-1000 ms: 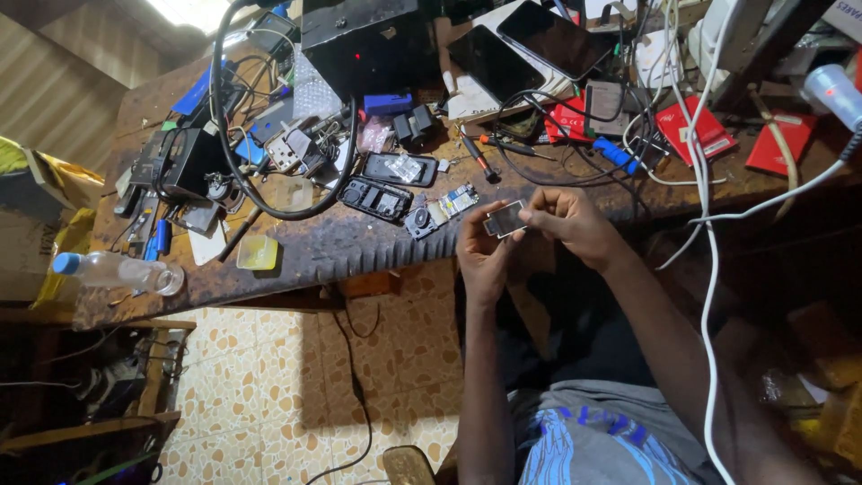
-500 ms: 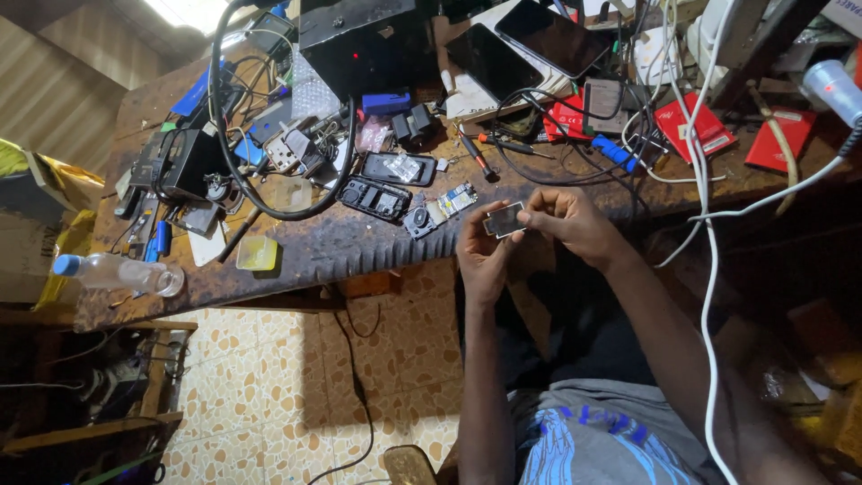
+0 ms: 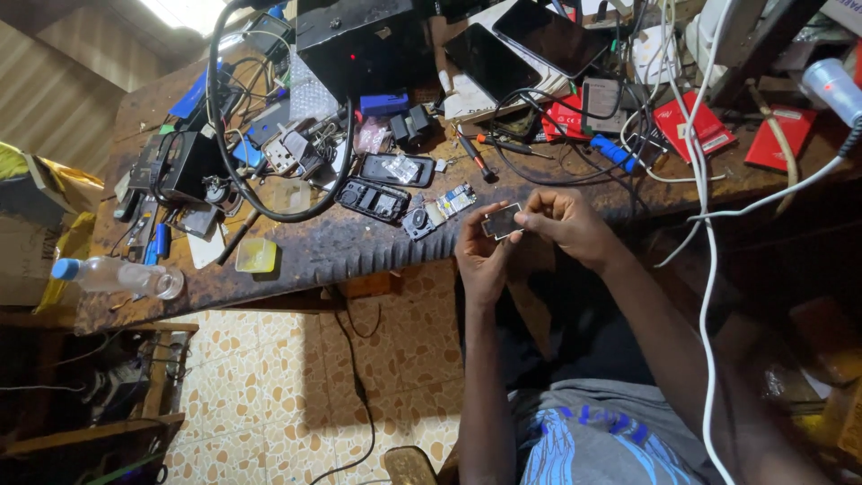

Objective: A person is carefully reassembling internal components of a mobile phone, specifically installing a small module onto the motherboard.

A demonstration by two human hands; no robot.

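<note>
At bench edge, both hands meet over a small dark screen (image 3: 501, 220), held off the wood and in front of the chest, apparently so it sits close under the eyes. Left hand (image 3: 480, 256) supports it from below, thumb and fingers closed on its near side; right hand (image 3: 561, 224) pinches the far edge, fingers curled tight. Just beside it on the bench (image 3: 296, 251) lie an opened phone shell (image 3: 374, 199), a second shell (image 3: 398, 169) and a small board (image 3: 455, 199), spread flat within reach. A screwdriver (image 3: 473, 154) rests further back, and a water bottle (image 3: 117, 277) lies at the far left edge.
</note>
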